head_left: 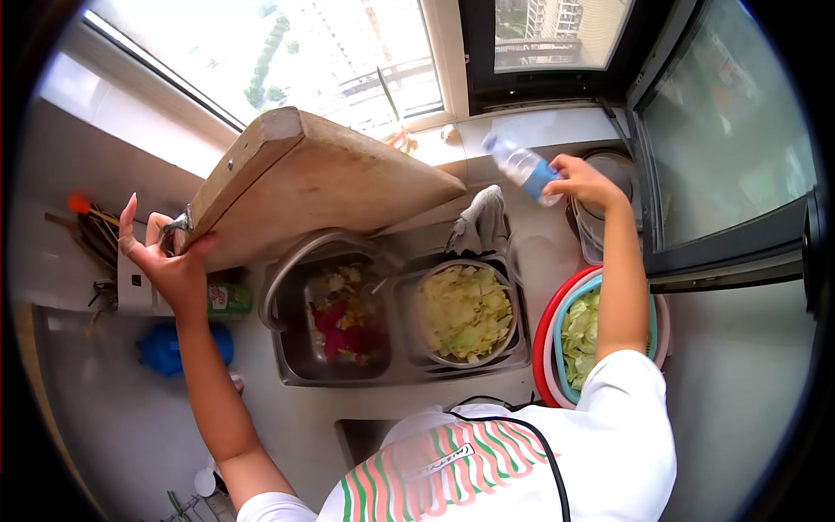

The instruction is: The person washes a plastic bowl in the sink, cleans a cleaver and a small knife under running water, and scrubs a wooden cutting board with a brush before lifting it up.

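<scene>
My left hand (177,270) grips the lower left end of a thick wooden cutting board (326,178) by its metal handle (180,223), one finger stretched upward. The board is tilted up between the window and the sink. In my right hand (589,183) is a clear plastic bottle (526,167) with a blue label, leaning up and left, slightly blurred. Below the board, the left sink basin (291,348) contains scraps and something dark pink. A round container of chopped cabbage (465,311) sits in the right basin.
Cut leaves fill a blue basin (557,370) inside a red one (541,348) at right. A grey cloth (483,217) hangs behind the sink. Utensils (96,230), a green container (230,298) and a blue object (178,348) stand left. An open window pane (739,130) projects at right.
</scene>
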